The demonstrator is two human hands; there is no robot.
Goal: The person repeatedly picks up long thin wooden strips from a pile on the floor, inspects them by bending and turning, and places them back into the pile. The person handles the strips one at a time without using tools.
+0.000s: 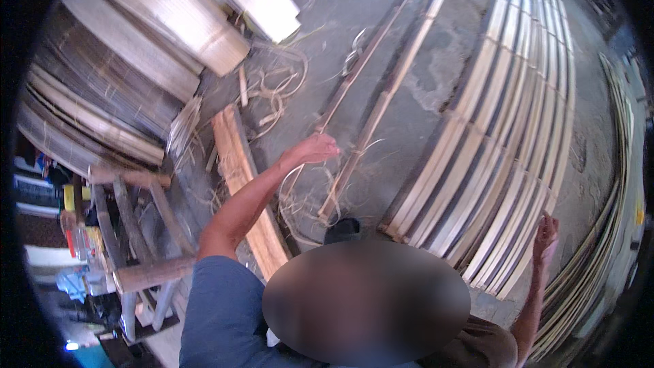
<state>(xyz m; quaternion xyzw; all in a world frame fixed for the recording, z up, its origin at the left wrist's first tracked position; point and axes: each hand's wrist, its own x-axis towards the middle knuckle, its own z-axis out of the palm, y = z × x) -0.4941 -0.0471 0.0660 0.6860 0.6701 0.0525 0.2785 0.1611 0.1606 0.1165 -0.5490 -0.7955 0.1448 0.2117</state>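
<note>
1. A row of long wooden slats (492,150) lies flat on the floor (430,82), its long axis running away from the person and leaning right toward the far edge of the floor. The slats sit side by side, nearly parallel, their near ends close to the person.
2. Left of the row, a thin strip (373,45) and a wider strip (410,56) point much the same way, with bare floor between them and the slats.
3. The left hand (317,148) is at the near end of the thin strip, fingers curled and partly closed; whether it grips the strip cannot be told.
4. The right hand (546,235) is at the right edge of the row, by the near ends, fingers bent; whether it holds or touches a slat cannot be told.
5. A plank (238,160) slants beneath the left forearm, its far end pointing away and left. Curled shavings (272,103) lie beside it.
6. Along the floor's right side runs a curved bundle of long strips (616,163).
</note>
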